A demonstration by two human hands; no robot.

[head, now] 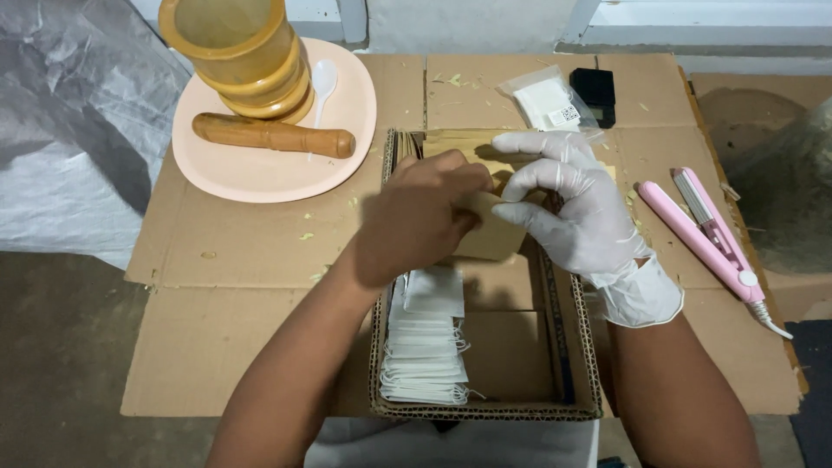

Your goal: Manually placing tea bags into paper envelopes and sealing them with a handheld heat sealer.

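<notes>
While our bare left hand [422, 217] pinches the brown pouch [488, 236] over the box [485, 411] and our gloved right hand [579, 212] grips its top edge, we should keep it level above the sachets [426, 351].

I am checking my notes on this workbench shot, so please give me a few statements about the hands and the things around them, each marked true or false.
1. The right hand wears a white glove. True.
2. The left hand is gloved as well. False: it is bare.
3. Both hands hold a brown paper pouch over the cardboard box. True.
4. The wooden pestle lies inside the box. False: it lies on the pale pink plate, beside the wooden mortar.
5. A pink handheld sealer lies to the right of the box. True.
6. The box holds no white sachets. False: a row of white sachets lies along its left side.
</notes>
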